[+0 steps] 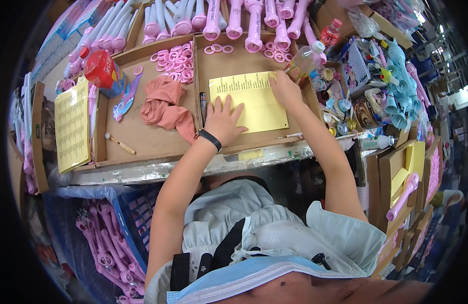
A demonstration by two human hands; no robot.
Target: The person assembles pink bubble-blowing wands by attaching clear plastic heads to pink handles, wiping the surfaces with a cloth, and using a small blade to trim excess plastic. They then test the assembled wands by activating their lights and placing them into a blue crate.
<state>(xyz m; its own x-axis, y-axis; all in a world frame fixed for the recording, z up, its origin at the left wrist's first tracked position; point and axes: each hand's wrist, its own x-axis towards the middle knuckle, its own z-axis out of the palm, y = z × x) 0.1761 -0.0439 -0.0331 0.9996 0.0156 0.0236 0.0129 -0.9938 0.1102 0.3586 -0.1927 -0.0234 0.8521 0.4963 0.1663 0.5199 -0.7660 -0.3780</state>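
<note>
Yellow sheet (263, 112) lettered illegibly small, pink wands (254, 31) cropped above

A head-worn fisheye looks down from close above, its right edge perhaps blurred.

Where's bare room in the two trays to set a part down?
Left tray: bare cardboard between the wooden-handled tool and salmon cloth. Right tray: narrow strip between its pink rings and the yellow sheet, where left hand and right hand rest. Crowded: small jars beyond its right wall, pink handles along the back.
</note>
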